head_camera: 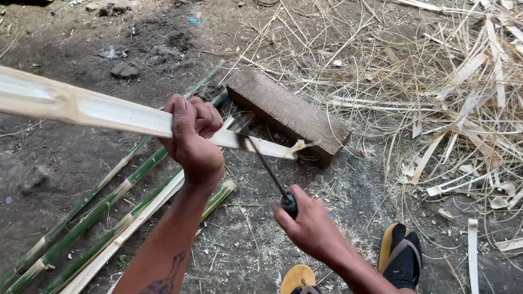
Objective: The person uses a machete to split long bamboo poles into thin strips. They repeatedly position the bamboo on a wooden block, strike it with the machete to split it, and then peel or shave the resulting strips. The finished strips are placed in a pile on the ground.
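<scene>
Your left hand [193, 140] is clenched in a full fist, forearm reaching far and tattooed. Your right hand [309, 227] sits nearer, fingers curled tight, wrist bent.

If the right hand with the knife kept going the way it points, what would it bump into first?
Probably the bamboo slat. The right hand points its knife up and away, and the blade already meets the slat held by the left hand. The wooden block lies beyond, though depth is unclear.
</scene>
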